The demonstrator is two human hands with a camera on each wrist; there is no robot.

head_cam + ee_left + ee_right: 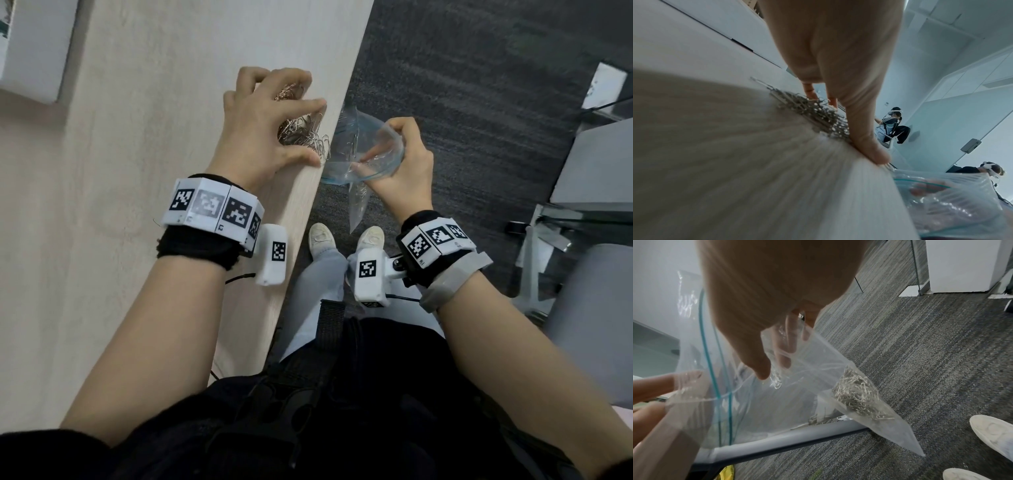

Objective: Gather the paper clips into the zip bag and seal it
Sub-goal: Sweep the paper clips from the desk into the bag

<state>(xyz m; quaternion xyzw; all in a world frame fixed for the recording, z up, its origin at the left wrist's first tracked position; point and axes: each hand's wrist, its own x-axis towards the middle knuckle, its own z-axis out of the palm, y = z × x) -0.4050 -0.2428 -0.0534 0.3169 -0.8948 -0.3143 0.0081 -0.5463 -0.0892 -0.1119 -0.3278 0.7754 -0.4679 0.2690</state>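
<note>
A heap of metal paper clips point(301, 132) point(818, 113) lies at the right edge of the pale wooden table point(144, 144). My left hand point(270, 116) arches over the heap, fingertips and thumb point(869, 146) touching the clips and the table edge. Just off that edge my right hand point(394, 161) grips the rim of a clear zip bag point(363, 150) point(797, 386), holding its blue-lined mouth wide beside the clips. The bag hangs below table level, and a bunch of clips point(857, 395) sits in its lower corner.
Dark grey carpet point(462, 102) lies beyond the table edge, with my white shoes point(346, 238) below the bag. A white box point(30, 51) stands at the table's far left. Glass and grey furniture point(589, 178) stand to the right. Other people sit in the background point(892, 126).
</note>
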